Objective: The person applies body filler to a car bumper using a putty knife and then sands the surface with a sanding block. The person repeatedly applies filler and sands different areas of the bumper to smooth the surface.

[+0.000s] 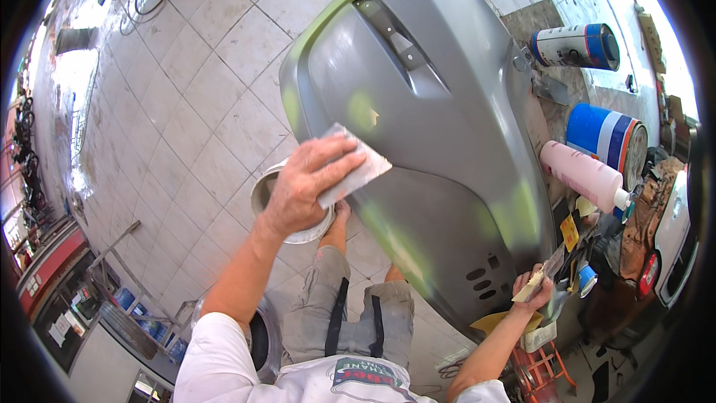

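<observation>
My left hand grips a flat pale sheet | right hand holds something pale, kind unclear | grey panel is before me | one tan fleck by a green patch; other green patches look bare, so likely early

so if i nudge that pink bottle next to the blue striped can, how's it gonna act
The pink bottle could tip or roll fairly easily, since its body is long, slim and round. Its smooth side may be a bit slippery. It looks like plastic, so it might give slightly when squeezed.
</observation>
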Demonstrator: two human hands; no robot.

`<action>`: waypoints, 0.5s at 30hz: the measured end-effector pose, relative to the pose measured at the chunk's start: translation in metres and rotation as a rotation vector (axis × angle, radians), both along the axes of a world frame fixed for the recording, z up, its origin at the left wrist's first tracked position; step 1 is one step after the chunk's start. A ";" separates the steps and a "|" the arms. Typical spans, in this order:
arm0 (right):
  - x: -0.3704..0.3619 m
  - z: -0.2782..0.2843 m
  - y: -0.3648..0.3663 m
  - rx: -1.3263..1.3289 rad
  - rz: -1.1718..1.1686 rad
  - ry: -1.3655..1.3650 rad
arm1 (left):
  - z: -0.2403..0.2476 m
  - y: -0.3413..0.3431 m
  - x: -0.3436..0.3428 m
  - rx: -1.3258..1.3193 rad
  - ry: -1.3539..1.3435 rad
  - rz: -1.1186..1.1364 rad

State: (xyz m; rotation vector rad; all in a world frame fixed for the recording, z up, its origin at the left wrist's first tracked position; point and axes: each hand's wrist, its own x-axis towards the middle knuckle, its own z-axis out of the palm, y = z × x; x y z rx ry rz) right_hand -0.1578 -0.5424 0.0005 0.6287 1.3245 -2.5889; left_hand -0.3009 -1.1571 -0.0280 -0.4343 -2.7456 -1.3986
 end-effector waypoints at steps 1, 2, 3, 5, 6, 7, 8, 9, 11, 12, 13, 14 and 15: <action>0.000 0.000 0.000 -0.002 0.002 -0.002 | 0.003 0.004 0.008 0.075 -0.051 0.025; -0.001 -0.001 -0.003 -0.006 -0.030 -0.020 | 0.008 0.008 0.019 0.147 -0.105 0.057; -0.001 -0.001 -0.006 -0.008 -0.063 -0.039 | 0.012 0.011 0.029 0.222 -0.159 0.089; -0.003 -0.002 -0.007 -0.015 -0.077 -0.053 | 0.010 0.019 0.048 0.278 -0.210 0.110; -0.003 -0.002 -0.005 -0.021 -0.061 -0.046 | 0.008 0.023 0.055 0.308 -0.235 0.120; -0.003 -0.001 -0.004 -0.024 -0.049 -0.040 | 0.007 0.025 0.058 0.338 -0.247 0.110; -0.004 -0.001 -0.002 -0.026 -0.015 -0.032 | 0.006 0.026 0.060 0.372 -0.265 0.117; -0.005 -0.001 -0.001 -0.030 0.018 -0.025 | 0.006 0.027 0.062 0.406 -0.284 0.125; -0.007 0.001 0.001 -0.041 0.043 -0.014 | 0.008 0.026 0.061 0.467 -0.319 0.136; -0.007 -0.001 0.002 -0.050 0.037 -0.012 | 0.010 0.024 0.058 0.493 -0.336 0.142; -0.007 0.000 0.000 -0.063 0.028 -0.008 | 0.014 0.022 0.055 0.515 -0.351 0.146; -0.007 0.000 -0.002 -0.056 0.000 -0.023 | 0.017 0.019 0.054 0.531 -0.359 0.153; -0.006 -0.001 -0.003 -0.050 -0.029 -0.037 | 0.020 0.016 0.054 0.547 -0.367 0.159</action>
